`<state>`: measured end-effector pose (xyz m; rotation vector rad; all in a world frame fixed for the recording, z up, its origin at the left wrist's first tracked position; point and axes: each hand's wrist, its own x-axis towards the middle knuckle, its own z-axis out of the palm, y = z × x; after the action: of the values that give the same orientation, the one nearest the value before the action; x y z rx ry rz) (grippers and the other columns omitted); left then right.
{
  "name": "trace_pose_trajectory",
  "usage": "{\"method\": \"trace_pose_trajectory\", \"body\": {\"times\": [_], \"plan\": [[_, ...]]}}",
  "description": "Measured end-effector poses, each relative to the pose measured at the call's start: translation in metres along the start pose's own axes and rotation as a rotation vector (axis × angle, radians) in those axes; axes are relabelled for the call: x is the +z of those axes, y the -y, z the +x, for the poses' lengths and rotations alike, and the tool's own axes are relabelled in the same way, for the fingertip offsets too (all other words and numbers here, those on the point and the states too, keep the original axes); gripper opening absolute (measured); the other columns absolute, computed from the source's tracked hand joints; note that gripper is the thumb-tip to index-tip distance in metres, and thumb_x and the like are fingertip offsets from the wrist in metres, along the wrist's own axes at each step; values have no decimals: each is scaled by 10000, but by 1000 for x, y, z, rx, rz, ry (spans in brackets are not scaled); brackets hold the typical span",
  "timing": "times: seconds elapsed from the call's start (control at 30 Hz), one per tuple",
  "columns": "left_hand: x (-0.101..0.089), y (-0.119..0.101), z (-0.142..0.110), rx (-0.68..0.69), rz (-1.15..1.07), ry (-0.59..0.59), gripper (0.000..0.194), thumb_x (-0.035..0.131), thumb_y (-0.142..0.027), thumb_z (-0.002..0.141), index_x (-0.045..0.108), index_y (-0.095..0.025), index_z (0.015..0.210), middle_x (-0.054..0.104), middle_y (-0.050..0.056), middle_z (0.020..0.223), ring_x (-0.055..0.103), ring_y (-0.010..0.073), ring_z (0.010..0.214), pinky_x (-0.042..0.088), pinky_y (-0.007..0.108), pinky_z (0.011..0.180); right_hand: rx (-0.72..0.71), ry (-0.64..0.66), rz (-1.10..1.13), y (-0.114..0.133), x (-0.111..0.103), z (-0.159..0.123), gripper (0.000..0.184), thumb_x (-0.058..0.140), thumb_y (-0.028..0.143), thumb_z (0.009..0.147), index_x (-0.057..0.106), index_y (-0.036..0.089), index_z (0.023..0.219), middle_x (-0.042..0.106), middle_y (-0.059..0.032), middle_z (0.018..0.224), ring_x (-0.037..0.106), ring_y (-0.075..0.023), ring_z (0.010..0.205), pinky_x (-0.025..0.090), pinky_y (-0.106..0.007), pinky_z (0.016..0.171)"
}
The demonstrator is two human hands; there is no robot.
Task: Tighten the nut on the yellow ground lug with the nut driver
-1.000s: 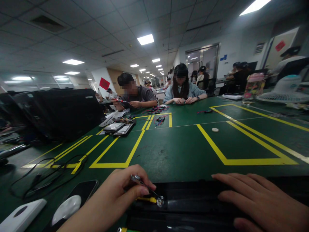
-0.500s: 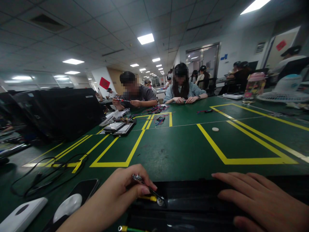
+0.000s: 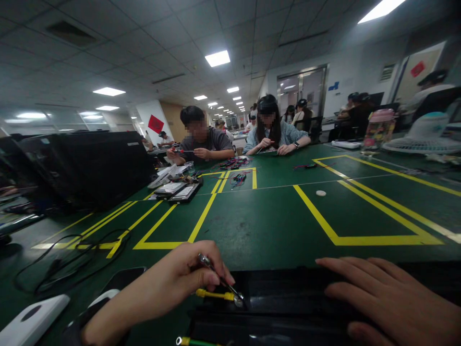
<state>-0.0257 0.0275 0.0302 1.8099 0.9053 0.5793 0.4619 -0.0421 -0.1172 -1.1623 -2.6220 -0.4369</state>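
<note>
My left hand (image 3: 169, 288) is closed in a pinch on a thin metal screwdriver (image 3: 220, 279), whose tip rests on the near left corner of a black flat panel (image 3: 288, 312) at the table's front edge. A yellow-handled tool (image 3: 212, 294) lies under the screwdriver, beside my fingers. My right hand (image 3: 389, 300) lies flat on the panel's right part with fingers stretched out, holding nothing.
A green table (image 3: 252, 221) with yellow tape lines stretches ahead. A white device (image 3: 32, 319), a dark phone and a black cable (image 3: 72, 259) lie near left. Black cases (image 3: 82, 166) stand at left. Two people sit working at the far side; a small white disc (image 3: 321, 193) lies mid-table.
My left hand has slid a little right and turned, so the yellow-handled tool shows more. My right hand has stayed put. A person across the table has raised one hand.
</note>
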Motion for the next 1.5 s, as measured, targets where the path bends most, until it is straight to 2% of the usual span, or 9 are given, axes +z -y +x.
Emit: {"method": "trace_pose_trajectory", "body": {"times": [0.23,0.4,0.53,0.67,0.83,1.03,1.2,1.33,1.5], "plan": [[-9,-1,5,17,-39,1,83,959,-281,1102,958,-247,1026,1065,93,1124,969,241,949,756,309,850,-27,-6,-55,-3,1,-1,427,532,507,1312,837,513,1611,514,72,2029,828,-490,1533,826,-842,1006],[-11,-5,-3,-9,-38,-207,112,956,-370,1142,982,-264,1123,1053,81,1199,982,252,959,758,296,769,-18,-17,-56,-3,2,-1,429,516,510,1326,842,503,1605,484,69,2048,818,-481,1546,819,-830,1025],[9,-9,-11,-60,135,-322,184,946,-444,1045,984,-264,1031,1024,70,992,950,281,862,724,334,761,32,-51,47,0,2,2,392,579,550,1319,856,499,1592,603,37,1975,816,-477,1540,785,-809,1124],[26,-3,-17,-108,331,-319,255,880,-513,1006,1000,-288,1008,977,51,862,858,285,760,621,362,721,191,-131,263,7,-2,12,523,737,727,1240,851,439,1661,798,-83,1765,765,-541,1586,724,-778,1237],[28,14,-18,-110,342,-316,249,849,-506,1065,1010,-316,1072,1015,42,982,869,282,832,601,362,785,247,-199,331,17,-9,25,622,693,815,1237,826,435,1712,835,-106,1692,736,-556,1620,712,-784,1248],[28,16,-19,-87,402,-307,255,829,-506,1077,1014,-331,1074,998,27,937,869,277,817,573,348,761,203,-147,276,13,-5,13,519,730,695,1254,842,442,1692,806,-84,1753,760,-538,1605,738,-765,1236],[31,7,-15,-106,389,-280,257,843,-516,1038,1025,-336,1068,984,25,891,866,281,804,578,346,758,10,-37,10,5,-1,4,430,536,468,1314,846,514,1608,579,66,1989,825,-465,1538,808,-812,1087],[31,8,-17,-86,376,-274,241,841,-496,1037,1023,-341,1068,990,14,901,876,272,812,579,336,761,-2,-22,-39,4,-3,2,434,524,480,1323,826,512,1633,516,71,2029,812,-476,1562,814,-832,1062],[29,3,-17,-87,380,-277,257,809,-464,1059,1027,-329,1070,1025,33,972,914,286,873,610,355,808,58,-45,142,7,-6,5,383,605,538,1325,846,520,1622,655,33,1932,819,-483,1544,772,-809,1166]]}}
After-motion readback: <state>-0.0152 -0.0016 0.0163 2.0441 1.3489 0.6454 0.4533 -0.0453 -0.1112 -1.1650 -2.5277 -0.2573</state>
